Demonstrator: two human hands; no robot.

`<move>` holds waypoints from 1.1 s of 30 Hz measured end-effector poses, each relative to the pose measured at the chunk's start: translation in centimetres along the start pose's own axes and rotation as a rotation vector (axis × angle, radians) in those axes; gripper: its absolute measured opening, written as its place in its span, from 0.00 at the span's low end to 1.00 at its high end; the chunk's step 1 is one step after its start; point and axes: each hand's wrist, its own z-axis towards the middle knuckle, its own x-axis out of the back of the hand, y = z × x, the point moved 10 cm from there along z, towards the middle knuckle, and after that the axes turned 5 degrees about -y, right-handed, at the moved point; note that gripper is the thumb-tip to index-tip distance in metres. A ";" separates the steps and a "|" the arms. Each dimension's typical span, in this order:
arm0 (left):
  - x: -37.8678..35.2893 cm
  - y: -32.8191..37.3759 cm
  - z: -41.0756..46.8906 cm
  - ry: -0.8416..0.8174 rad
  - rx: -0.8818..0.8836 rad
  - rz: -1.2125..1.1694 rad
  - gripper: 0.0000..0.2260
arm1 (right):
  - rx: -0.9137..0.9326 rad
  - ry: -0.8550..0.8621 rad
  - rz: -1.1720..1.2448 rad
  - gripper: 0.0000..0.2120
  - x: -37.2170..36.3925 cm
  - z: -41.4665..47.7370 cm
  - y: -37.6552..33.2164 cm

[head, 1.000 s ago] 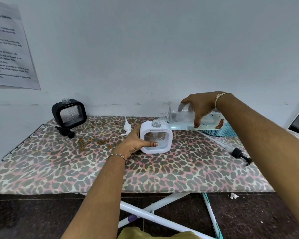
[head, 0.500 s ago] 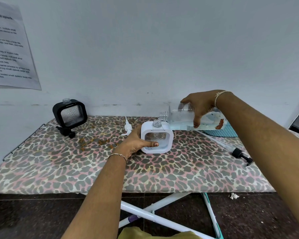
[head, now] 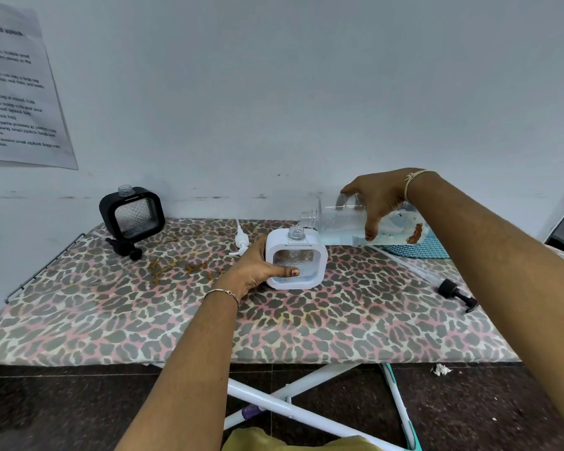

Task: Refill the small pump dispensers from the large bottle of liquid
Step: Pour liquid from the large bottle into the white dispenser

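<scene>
Head view: white dispenser [head: 295, 262], pump off, is stood mid-way along the ironing board [head: 111, 320] and clasped at its left side by the left hand [head: 258, 268], thumb across the front. Large bottle [head: 349, 226] is gripped from above by the right hand [head: 376, 196], fingers curled round it. Its long axis is held nearly level, mouth pointing left, just right of the dispenser's open neck.

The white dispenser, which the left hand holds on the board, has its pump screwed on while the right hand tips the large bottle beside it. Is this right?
The pump is wrong: the head view shows the white dispenser with an open neck, no pump. The left hand holds it and the right hand tips the large bottle beside it.
</scene>
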 end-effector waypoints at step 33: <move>-0.2 0.2 -0.3 -0.001 0.005 -0.016 0.32 | 0.021 -0.028 -0.011 0.39 -0.1 0.4 -0.1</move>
